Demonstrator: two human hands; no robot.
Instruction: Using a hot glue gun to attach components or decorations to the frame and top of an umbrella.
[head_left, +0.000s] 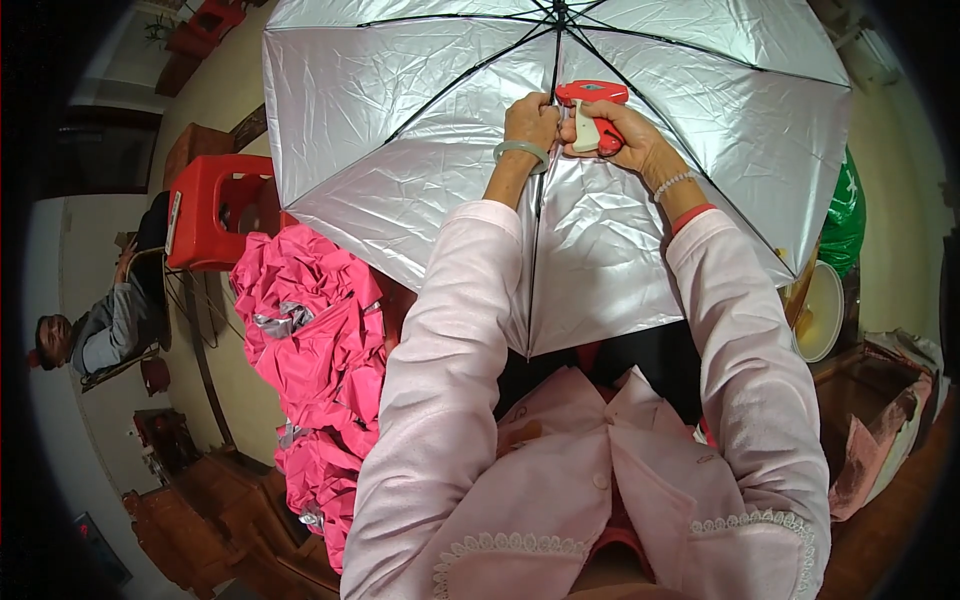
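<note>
An open umbrella (420, 150) spreads in front of me, its silver inner side facing up and black ribs fanning out from the hub at the top. My left hand (532, 122) is closed in a pinch at the canopy's middle rib, with a pale bangle on its wrist. Just beside it, my right hand (630, 138) is wrapped round the handle of a red-and-white hand-held squeeze tool (592, 93). The tool's red head lies close above the right fingers, near the rib. What exactly sits between the left fingertips is hidden.
Bright pink crumpled fabric with silver patches (305, 330) is heaped at my left. Beyond it stand a red plastic stool (205, 215) and a seated person (120, 310). On the right are a green plastic bag (845, 215), a white round container (822, 315) and a wooden box-like piece (865, 385).
</note>
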